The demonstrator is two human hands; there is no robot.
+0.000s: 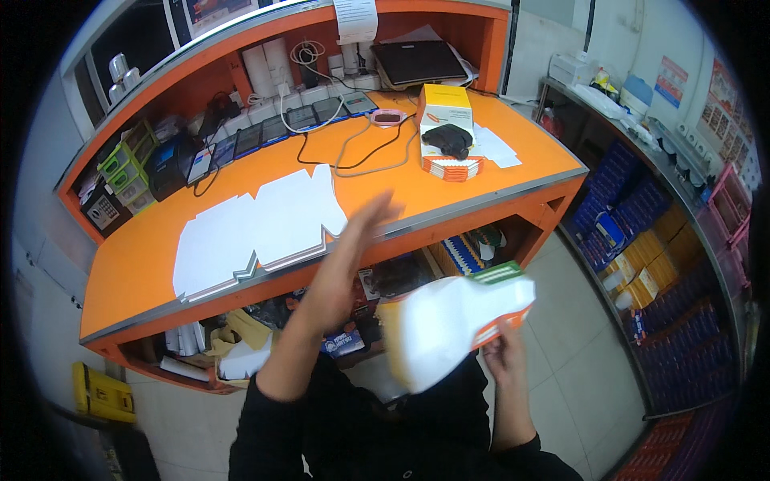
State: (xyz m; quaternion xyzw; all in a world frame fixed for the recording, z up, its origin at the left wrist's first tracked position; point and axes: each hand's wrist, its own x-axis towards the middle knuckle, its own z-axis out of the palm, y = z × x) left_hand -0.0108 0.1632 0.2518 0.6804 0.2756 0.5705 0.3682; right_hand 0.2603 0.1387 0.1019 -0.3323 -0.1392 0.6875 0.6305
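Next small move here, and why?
Probably bring the left hand to the unsupported left side of the white carton blank. That hand looks empty and open, while the right hand alone grips the blank near its right end, so a second hold would likely steady it.

Head-worn fisheye view, looking down, near, facing orange desk (533,136)

An orange desk (132,276) stands on pale tiles (561,309), walls (545,44) seemingly white.
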